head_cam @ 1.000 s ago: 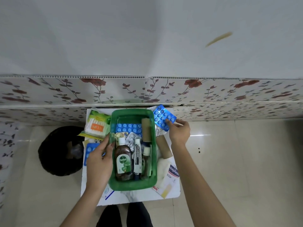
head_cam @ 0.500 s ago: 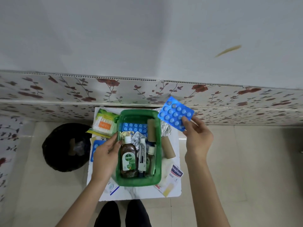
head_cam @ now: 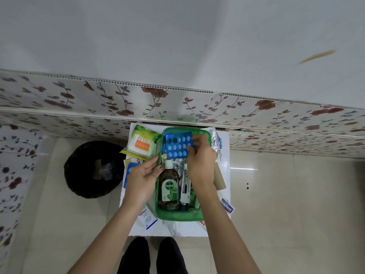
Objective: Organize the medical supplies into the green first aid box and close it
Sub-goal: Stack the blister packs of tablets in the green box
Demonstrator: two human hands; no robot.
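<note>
Your right hand (head_cam: pixel 200 155) now pinches the blue blister pack (head_cam: pixel 177 144) over the far end of the green first aid box (head_cam: pixel 178 215); half a second ago you held it up to the right, clear of the box. Your left hand (head_cam: pixel 143 177) stays at the box's left rim, fingers loosely curled, gripping nothing that shows. Inside the box the Dettol bottle (head_cam: pixel 168 187) and a white tube (head_cam: pixel 185 184) lie as before. The cotton swab packet (head_cam: pixel 141 144) and the foil strips (head_cam: pixel 216 140) remain outside on the white table (head_cam: pixel 171 229).
</note>
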